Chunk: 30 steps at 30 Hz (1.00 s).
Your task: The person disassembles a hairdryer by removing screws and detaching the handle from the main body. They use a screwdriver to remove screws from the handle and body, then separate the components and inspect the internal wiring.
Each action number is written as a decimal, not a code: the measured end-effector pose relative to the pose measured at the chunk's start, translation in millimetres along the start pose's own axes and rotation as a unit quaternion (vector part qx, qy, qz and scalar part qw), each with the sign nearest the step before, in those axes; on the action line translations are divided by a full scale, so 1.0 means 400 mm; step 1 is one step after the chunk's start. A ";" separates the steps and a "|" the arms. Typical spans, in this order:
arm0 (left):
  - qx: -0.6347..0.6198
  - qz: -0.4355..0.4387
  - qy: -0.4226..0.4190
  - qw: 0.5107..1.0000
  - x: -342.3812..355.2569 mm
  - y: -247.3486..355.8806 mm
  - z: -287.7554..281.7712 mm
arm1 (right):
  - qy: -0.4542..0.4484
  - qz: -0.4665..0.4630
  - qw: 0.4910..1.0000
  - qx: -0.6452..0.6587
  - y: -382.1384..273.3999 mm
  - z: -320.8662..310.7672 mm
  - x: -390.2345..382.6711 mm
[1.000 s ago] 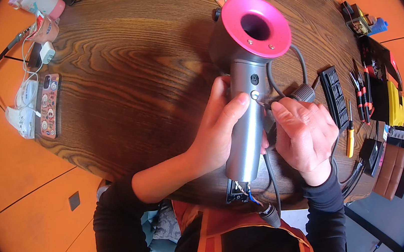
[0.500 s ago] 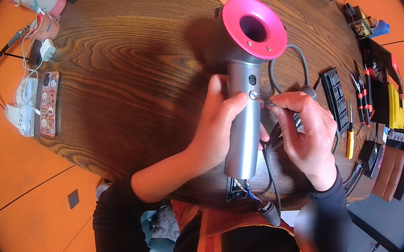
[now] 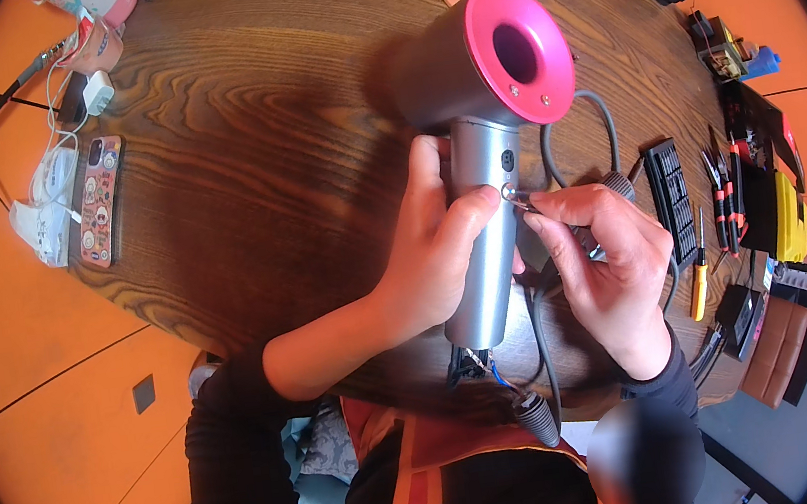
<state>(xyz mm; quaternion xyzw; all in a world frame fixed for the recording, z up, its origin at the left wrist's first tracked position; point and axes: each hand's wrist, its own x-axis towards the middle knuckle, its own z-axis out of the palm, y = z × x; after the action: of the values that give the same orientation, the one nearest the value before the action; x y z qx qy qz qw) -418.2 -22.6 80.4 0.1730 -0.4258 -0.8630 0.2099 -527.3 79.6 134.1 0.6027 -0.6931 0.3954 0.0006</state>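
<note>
A hair dryer [image 3: 487, 156] is held tilted just right of the frame's center, its pink ring [image 3: 552, 42] in the upper part, turned toward the upper right. The left hand [image 3: 433, 248] is wrapped around the silver handle, its thumb lying on the front beside a small round button [image 3: 508, 192]. The right hand [image 3: 611, 257] has a slim tool [image 3: 522, 201] pinched between thumb and forefinger, its tip at the button; whether it touches is too small to tell. Above the button sits 1 dark oval switch [image 3: 508, 160], and 2 screws show on the ring.

From the handle's lower end come thin wires [image 3: 499, 374], 1 of them blue, with a ribbed black sleeve [image 3: 535, 419] below. On the dark wooden desk [image 3: 260, 149], a phone [image 3: 101, 203] in a patterned case lies at the left. At the right of the frame are a black rack [image 3: 668, 204], 1 yellow-handled screwdriver [image 3: 700, 291] and red-and-black pliers [image 3: 720, 203].
</note>
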 end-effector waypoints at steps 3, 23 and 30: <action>0.024 0.016 0.022 0.999 -0.002 0.001 0.009 | -0.017 0.020 1.000 0.000 -0.007 -0.004 0.002; -0.086 -0.077 0.063 0.991 -0.010 0.006 0.003 | 0.046 -0.250 0.938 -0.235 0.059 0.045 -0.012; -0.100 -0.056 0.083 0.990 -0.003 0.003 0.002 | 0.045 -0.259 0.930 -0.258 0.052 0.048 0.000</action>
<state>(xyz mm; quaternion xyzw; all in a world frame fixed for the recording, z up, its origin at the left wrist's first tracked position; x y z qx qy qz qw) -417.3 -22.0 81.9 0.2455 -0.3081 -0.8944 0.2117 -535.5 68.2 109.8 0.7219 -0.5902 0.2160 0.2897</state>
